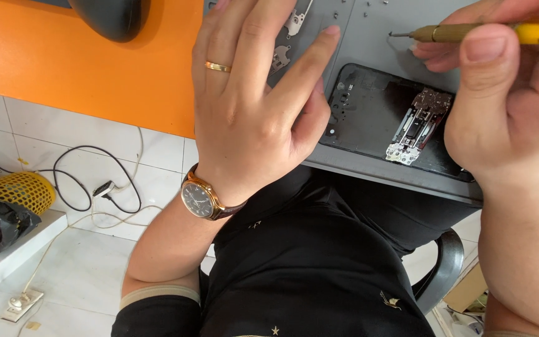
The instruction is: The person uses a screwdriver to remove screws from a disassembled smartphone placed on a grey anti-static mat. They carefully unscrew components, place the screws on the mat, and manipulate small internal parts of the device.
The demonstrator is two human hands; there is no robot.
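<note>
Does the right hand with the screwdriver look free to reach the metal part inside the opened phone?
Probably yes: the right hand holds the screwdriver just above the metal part, with nothing between them.

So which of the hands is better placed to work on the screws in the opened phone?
Probably the right hand: it grips the yellow screwdriver just above the opened phone. The left hand lies flat beside it, holding no tool.

An opened black smartphone (375, 118) lies flat near the grey tabletop's (382, 37) edge, its circuitry exposed. A yellow-handled, brass-collared precision screwdriver (469, 31) is held level above it
</note>
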